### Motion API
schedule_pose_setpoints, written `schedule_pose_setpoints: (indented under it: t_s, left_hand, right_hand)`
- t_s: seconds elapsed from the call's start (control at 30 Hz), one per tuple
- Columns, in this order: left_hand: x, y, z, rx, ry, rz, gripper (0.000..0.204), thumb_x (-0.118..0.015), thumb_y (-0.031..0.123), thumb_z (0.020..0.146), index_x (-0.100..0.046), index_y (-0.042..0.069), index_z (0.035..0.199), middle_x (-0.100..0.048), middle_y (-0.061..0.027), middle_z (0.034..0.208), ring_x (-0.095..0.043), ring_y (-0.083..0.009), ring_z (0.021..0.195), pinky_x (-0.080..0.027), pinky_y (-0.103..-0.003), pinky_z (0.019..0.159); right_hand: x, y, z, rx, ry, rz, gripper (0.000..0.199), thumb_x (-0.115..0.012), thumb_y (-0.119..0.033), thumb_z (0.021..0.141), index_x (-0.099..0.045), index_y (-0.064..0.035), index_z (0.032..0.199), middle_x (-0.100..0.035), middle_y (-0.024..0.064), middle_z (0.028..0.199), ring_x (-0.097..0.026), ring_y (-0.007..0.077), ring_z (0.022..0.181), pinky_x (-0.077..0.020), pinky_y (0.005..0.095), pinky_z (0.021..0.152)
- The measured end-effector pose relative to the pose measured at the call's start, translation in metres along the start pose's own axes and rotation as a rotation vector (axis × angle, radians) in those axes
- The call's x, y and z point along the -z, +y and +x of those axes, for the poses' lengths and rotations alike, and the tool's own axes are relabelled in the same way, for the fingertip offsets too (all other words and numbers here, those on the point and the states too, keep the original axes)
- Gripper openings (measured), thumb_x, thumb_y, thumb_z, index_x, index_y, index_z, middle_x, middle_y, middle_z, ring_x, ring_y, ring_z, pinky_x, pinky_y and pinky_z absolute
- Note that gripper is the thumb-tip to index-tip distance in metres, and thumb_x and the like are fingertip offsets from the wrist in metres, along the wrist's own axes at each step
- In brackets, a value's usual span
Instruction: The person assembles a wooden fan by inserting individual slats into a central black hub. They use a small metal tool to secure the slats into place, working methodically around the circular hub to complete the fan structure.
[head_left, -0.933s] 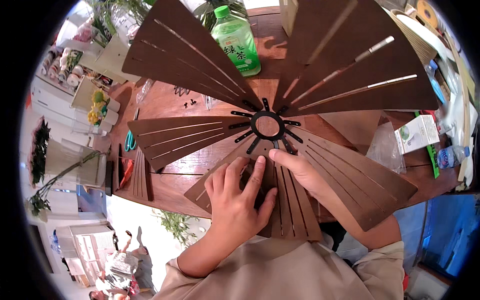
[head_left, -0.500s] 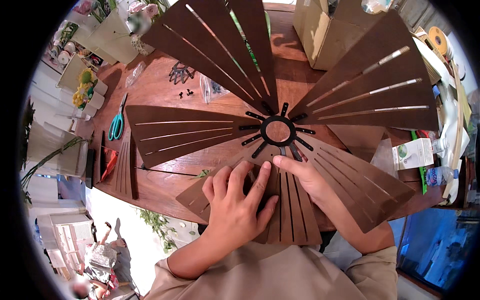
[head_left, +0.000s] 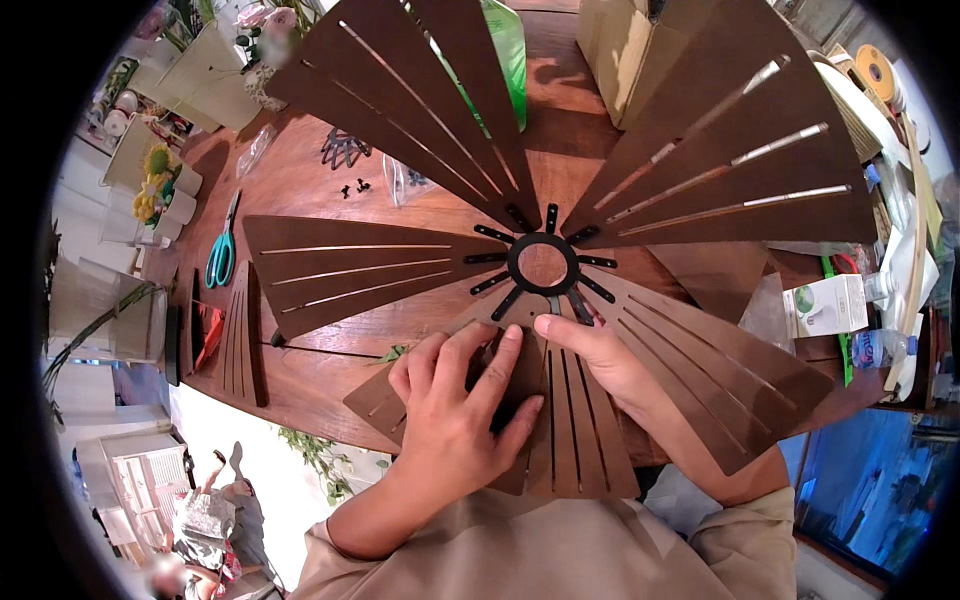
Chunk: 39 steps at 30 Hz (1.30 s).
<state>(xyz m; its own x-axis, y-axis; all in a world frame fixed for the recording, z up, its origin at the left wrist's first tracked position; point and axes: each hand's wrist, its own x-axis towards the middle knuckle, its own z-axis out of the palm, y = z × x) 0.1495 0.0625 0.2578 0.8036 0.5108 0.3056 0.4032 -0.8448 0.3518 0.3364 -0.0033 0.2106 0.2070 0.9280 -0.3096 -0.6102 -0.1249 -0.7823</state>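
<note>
One wooden table (head_left: 300, 180) under everything. Brown slotted panels (head_left: 350, 260) fan out around the middle, narrow ends inward, presumably because that's where they join. Bottom panel (head_left: 565, 440) points at me, likely so both hands reach its inner end. My left hand (head_left: 455, 410) is laid over that area, fingers bent and spread; can't tell if it's gripping or just steadying. My right hand (head_left: 620, 360) has the bottom panel pinched near its inner end, thumb on top, fingers mostly hidden beneath, probably to stop it shifting. Black hub (head_left: 543, 239), a ring with radial arms, sits just beyond my fingertips. Teal-handled scissors (head_left: 227, 232) lie off left, well apart from the hub. Loose black bits (head_left: 362, 186) farther out, too small to identify.
</note>
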Motion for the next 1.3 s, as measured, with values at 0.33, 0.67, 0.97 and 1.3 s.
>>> schedule_pose_setpoints:
  t_s: [0.33,0.67,0.97,1.3]
  left_hand:
    - [0.041,-0.146,-0.039,0.374,0.610,0.202,0.012,-0.070,0.004,0.094,-0.061,-0.001,0.089,-0.062,-0.0087,0.088,-0.056,-0.0174,0.076,-0.044,-0.028,0.069]
    - [0.047,-0.207,-0.056,0.344,0.351,0.383,0.015,-0.073,0.011,0.093,-0.070,0.000,0.102,-0.066,-0.0125,0.098,-0.064,-0.0301,0.092,-0.051,-0.039,0.083]
    - [0.094,-0.113,-0.056,0.221,1.014,-0.549,0.015,-0.065,0.012,0.102,-0.063,-0.001,0.108,-0.061,-0.0043,0.087,-0.045,-0.0051,0.063,-0.037,-0.017,0.061]
    - [0.048,-0.037,0.075,-0.355,-0.030,-0.434,0.012,-0.073,-0.004,0.080,-0.064,0.000,0.088,-0.067,-0.0117,0.077,-0.063,-0.0233,0.062,-0.050,-0.031,0.058]
  right_hand:
    - [0.005,0.003,-0.001,0.075,0.056,-0.021,0.039,-0.074,-0.016,0.095,-0.063,-0.0053,0.131,-0.067,0.0024,0.120,-0.062,0.0123,0.109,-0.0492,0.0319,0.099]
    - [0.008,0.006,0.001,0.007,0.043,-0.040,0.039,-0.073,-0.019,0.095,-0.061,-0.0069,0.131,-0.066,0.0022,0.120,-0.062,0.0135,0.110,-0.0475,0.0321,0.100]
    - [0.000,0.006,-0.002,0.007,0.073,-0.095,0.031,-0.065,-0.024,0.101,-0.069,-0.0013,0.121,-0.072,0.0064,0.113,-0.066,0.0152,0.101,-0.0516,0.0333,0.091]
    - [0.013,0.016,0.008,-0.025,0.058,-0.140,0.038,-0.074,-0.019,0.095,-0.063,-0.0058,0.129,-0.067,0.0042,0.119,-0.059,0.0142,0.108,-0.0471,0.0302,0.096]
